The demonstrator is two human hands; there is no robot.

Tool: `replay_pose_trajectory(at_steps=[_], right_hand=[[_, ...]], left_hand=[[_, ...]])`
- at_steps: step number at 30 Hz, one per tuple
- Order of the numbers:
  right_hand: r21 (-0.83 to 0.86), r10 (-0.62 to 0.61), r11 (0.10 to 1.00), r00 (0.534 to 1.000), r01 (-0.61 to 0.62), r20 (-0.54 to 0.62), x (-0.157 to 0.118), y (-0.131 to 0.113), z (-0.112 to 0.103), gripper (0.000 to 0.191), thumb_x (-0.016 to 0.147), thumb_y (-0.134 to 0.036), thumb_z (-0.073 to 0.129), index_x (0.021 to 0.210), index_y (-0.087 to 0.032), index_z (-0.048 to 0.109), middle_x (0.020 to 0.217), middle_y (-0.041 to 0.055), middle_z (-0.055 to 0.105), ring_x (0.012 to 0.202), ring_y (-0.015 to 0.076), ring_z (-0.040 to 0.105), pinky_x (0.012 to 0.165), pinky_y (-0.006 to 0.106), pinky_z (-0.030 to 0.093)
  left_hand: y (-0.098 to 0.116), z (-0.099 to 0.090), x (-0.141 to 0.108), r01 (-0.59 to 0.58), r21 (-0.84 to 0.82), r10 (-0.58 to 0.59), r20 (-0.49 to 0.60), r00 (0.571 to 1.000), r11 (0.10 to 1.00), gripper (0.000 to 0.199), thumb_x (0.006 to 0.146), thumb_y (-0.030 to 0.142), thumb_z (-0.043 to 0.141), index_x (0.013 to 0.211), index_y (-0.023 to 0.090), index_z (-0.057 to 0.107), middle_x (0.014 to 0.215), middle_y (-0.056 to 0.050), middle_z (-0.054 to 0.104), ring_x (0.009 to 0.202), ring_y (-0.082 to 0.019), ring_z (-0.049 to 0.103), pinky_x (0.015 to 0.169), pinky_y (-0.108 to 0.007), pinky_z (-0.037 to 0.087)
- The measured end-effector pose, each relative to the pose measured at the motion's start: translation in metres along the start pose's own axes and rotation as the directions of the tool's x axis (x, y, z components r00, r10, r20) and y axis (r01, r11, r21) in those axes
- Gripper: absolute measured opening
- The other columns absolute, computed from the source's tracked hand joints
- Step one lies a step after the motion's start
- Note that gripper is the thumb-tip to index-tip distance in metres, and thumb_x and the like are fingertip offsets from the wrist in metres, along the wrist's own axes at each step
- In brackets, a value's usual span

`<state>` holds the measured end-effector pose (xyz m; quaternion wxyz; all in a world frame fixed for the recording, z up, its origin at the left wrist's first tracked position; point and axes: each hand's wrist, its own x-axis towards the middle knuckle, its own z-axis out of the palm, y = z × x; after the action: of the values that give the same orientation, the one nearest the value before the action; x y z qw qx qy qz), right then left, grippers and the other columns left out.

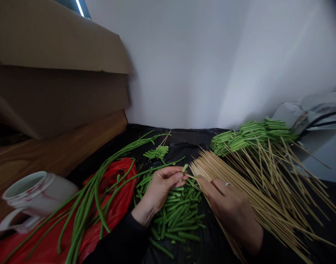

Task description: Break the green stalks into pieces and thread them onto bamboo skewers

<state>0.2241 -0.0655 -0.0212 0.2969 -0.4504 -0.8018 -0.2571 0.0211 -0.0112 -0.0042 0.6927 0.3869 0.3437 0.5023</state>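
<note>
Between the thumb and fingers of my left hand is a short piece of green bean. My right hand, with a ring on one finger, pinches a thin bamboo skewer whose tip meets the bean piece. Whether the tip has gone through it I cannot tell. Below my hands lies a heap of cut green bean pieces. A thick bundle of bare bamboo skewers fans out under and beside my right hand.
Filled bean skewers are stacked at the back right, with a few more behind my left hand. Long whole beans lie over a red plastic bag. A white mug and cardboard box stand left.
</note>
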Motion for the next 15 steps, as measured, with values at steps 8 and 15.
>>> replay_pose_trajectory(at_steps=[8, 15], right_hand=[[0.001, -0.017, 1.0, 1.0, 0.017, -0.016, 0.0017, -0.0004, -0.0025, 0.033, 0.101, -0.023, 0.04, 0.121, -0.014, 0.065, 0.07, 0.0029, 0.058, 0.054, 0.0135, 0.047, 0.054, 0.032, 0.026], [0.006, -0.004, 1.0, 0.998, 0.004, -0.056, 0.0023, -0.0004, -0.0029, 0.03, 0.1, -0.022, 0.045, 0.122, -0.013, 0.064, 0.072, 0.0028, 0.059, 0.057, 0.015, 0.047, 0.055, 0.033, 0.028]], left_hand=[[-0.0003, -0.0019, 0.0018, -0.018, -0.029, 0.017, -0.046, 0.999, 0.999, 0.027, 0.059, 0.023, 0.09, 0.082, 0.014, 0.078, 0.081, -0.005, 0.077, 0.073, -0.011, 0.069, 0.068, -0.018, 0.052], [-0.0003, -0.0004, 0.0025, 0.027, -0.098, -0.031, -0.046, 0.998, 0.995, 0.027, 0.056, 0.019, 0.092, 0.08, 0.015, 0.079, 0.079, -0.004, 0.076, 0.07, -0.01, 0.068, 0.064, -0.016, 0.052]])
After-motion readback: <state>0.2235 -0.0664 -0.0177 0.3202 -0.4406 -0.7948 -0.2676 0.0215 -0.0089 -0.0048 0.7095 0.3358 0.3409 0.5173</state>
